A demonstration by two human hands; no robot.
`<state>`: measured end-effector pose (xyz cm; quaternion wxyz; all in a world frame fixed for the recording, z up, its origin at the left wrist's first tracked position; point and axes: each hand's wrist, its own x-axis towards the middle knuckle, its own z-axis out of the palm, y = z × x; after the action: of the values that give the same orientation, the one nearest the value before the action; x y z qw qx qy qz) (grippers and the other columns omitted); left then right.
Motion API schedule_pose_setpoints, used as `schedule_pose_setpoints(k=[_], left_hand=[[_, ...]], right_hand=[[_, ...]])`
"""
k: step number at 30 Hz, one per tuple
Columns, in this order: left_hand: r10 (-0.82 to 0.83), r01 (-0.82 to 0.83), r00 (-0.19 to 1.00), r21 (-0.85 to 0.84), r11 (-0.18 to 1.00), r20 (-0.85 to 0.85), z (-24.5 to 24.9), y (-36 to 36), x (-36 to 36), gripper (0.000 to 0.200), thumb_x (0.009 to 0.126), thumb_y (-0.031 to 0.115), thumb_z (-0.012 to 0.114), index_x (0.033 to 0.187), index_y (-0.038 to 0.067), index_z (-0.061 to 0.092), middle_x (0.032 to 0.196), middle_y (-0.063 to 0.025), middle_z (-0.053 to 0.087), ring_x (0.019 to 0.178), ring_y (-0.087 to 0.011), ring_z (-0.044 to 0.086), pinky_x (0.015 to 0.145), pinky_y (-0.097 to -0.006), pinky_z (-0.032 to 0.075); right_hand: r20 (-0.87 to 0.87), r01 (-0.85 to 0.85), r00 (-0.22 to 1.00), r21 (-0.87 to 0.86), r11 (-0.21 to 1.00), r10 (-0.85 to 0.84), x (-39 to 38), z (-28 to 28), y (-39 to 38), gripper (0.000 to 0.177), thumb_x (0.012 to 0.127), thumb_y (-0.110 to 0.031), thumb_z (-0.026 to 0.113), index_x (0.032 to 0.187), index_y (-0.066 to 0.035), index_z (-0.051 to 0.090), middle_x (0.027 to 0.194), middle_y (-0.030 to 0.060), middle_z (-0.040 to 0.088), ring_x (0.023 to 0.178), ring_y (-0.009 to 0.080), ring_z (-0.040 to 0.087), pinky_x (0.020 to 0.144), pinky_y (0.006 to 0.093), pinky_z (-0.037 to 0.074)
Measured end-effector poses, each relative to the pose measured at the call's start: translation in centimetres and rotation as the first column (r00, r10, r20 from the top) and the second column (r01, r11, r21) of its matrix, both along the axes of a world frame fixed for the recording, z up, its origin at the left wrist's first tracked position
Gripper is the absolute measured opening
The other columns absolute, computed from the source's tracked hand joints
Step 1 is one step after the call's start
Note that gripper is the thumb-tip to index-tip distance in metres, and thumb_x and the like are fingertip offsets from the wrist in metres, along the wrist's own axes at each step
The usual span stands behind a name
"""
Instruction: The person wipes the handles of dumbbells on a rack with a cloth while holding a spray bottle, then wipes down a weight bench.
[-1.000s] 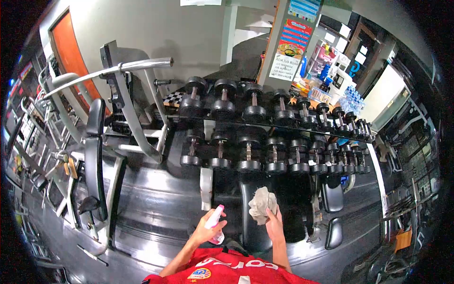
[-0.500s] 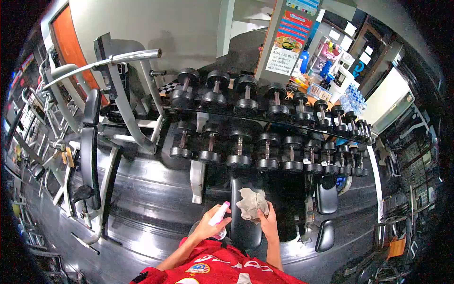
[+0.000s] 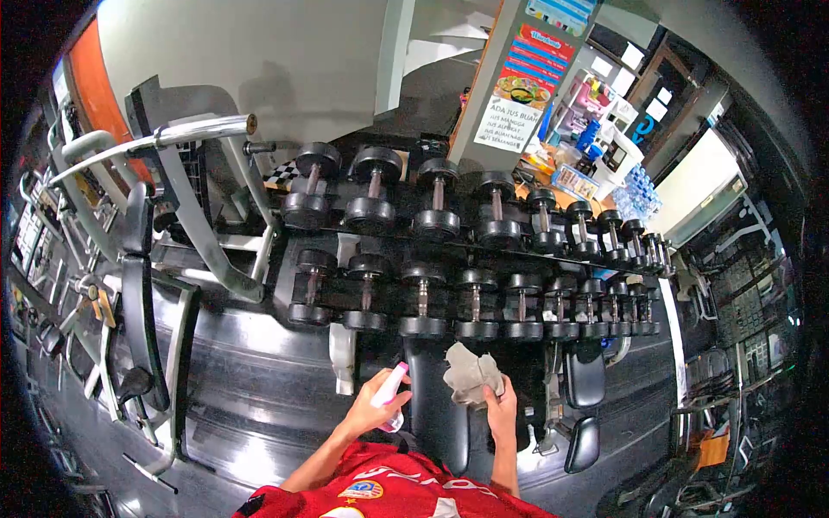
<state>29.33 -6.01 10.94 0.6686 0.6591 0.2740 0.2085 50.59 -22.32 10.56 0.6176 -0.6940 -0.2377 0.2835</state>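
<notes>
Cloth (image 3: 471,375) is bunching in my right hand (image 3: 501,407), thumb and fingers pinching its edge, while my left hand (image 3: 370,410) is wrapping around a spray bottle (image 3: 390,388). A black bench (image 3: 439,423) is standing between and below them; beyond, two rows of dumbbells (image 3: 423,302) are stretching across, a red poster (image 3: 528,71) hanging behind.

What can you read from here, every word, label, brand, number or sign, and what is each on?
"ADA JUS BUAH": white sign, top line.
"JUS MANGGA": same sign, second line.
"JUS ALPUKAT": same sign, third line.
Its lower lines: too blurred to be sure.
Red poster and blue poster: too blurred or small.
Red shirt: white lettering and badge, not legible.
Spray bottle, cloth, dumbbells: nothing readable.
</notes>
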Motion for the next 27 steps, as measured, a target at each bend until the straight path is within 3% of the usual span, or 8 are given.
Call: schedule_pose_setpoints(k=[2,4,6,10,13,16,21,27], left_hand=[[0.027,-0.032,0.999,0.138,0.990,0.035,-0.5,1.8,0.5,0.027,0.083,0.008,0.065,0.109,0.004,0.055,0.098,-0.0024,0.058,0.062,-0.0093,0.058,0.057,-0.0261,0.048],[0.047,-0.052,0.998,0.122,0.991,0.043,-0.4,2.8,0.6,0.026,0.083,0.007,0.065,0.107,0.004,0.055,0.100,-0.0030,0.059,0.062,-0.0091,0.058,0.057,-0.0256,0.049],[0.105,-0.099,0.993,-0.101,0.990,0.058,-0.1,3.7,0.6,0.025,0.083,0.010,0.067,0.104,0.004,0.057,0.092,-0.0034,0.057,0.061,-0.0087,0.057,0.055,-0.0247,0.047],[0.146,-0.143,0.989,-0.092,0.985,0.021,0.3,5.2,0.6,0.025,0.082,0.008,0.067,0.104,0.004,0.057,0.088,-0.0024,0.056,0.061,-0.0090,0.058,0.055,-0.0251,0.047],[0.150,-0.155,0.987,-0.103,0.983,-0.050,0.3,6.3,0.8,0.027,0.081,0.006,0.068,0.105,0.004,0.056,0.087,-0.0021,0.053,0.062,-0.0095,0.057,0.056,-0.0256,0.047],[0.173,-0.174,0.984,-0.002,0.985,-0.042,1.1,7.4,1.6,0.031,0.079,0.005,0.070,0.107,0.003,0.056,0.087,-0.0023,0.051,0.065,-0.0104,0.055,0.058,-0.0263,0.047],[0.132,-0.133,0.991,0.049,0.990,0.009,1.5,9.4,2.8,0.047,0.075,0.007,0.073,0.116,0.001,0.050,0.097,-0.0058,0.049,0.071,-0.0122,0.055,0.064,-0.0278,0.048],[0.143,-0.136,0.989,0.128,0.982,-0.045,0.9,11.3,5.3,0.045,0.076,0.009,0.072,0.114,0.001,0.050,0.100,-0.0073,0.049,0.071,-0.0131,0.055,0.065,-0.0282,0.048]], right_hand=[[0.005,0.032,0.999,0.029,0.999,-0.033,0.5,0.2,1.3,0.030,0.088,-0.007,0.060,0.115,0.000,0.050,0.108,0.0057,0.059,0.100,0.0141,0.053,0.092,0.0270,0.039],[0.004,0.081,0.997,0.033,0.996,-0.081,0.9,0.0,2.0,0.031,0.089,-0.006,0.059,0.117,0.000,0.048,0.110,0.0064,0.058,0.101,0.0143,0.053,0.092,0.0274,0.039],[0.013,0.084,0.996,0.015,0.996,-0.084,1.2,0.3,2.7,0.031,0.089,-0.008,0.059,0.116,0.000,0.046,0.107,0.0069,0.058,0.100,0.0139,0.054,0.091,0.0276,0.041],[-0.244,0.121,0.968,0.227,0.966,-0.064,2.2,-0.5,4.1,0.040,0.087,-0.011,0.064,0.122,0.000,0.046,0.116,0.0087,0.056,0.106,0.0168,0.054,0.095,0.0312,0.041],[-0.317,0.093,0.946,0.465,0.880,0.067,2.7,0.8,5.4,0.052,0.091,-0.017,0.056,0.136,0.000,0.037,0.137,0.0134,0.044,0.129,0.0276,0.040,0.108,0.0433,0.030],[-0.455,0.216,0.888,0.530,0.820,0.060,3.6,0.8,6.4,0.051,0.096,-0.033,0.044,0.138,-0.005,0.037,0.139,0.0109,0.043,0.130,0.0273,0.039,0.109,0.0436,0.030],[-0.683,0.435,0.729,0.512,0.740,0.045,5.5,1.5,9.2,0.046,0.096,-0.038,0.037,0.130,-0.009,0.046,0.129,0.0120,0.052,0.118,0.0315,0.051,0.100,0.0472,0.041],[-0.692,0.454,0.722,0.489,0.745,0.015,8.3,0.7,11.2,0.043,0.093,-0.042,0.039,0.122,-0.012,0.052,0.114,0.0071,0.059,0.106,0.0292,0.057,0.095,0.0478,0.045]])
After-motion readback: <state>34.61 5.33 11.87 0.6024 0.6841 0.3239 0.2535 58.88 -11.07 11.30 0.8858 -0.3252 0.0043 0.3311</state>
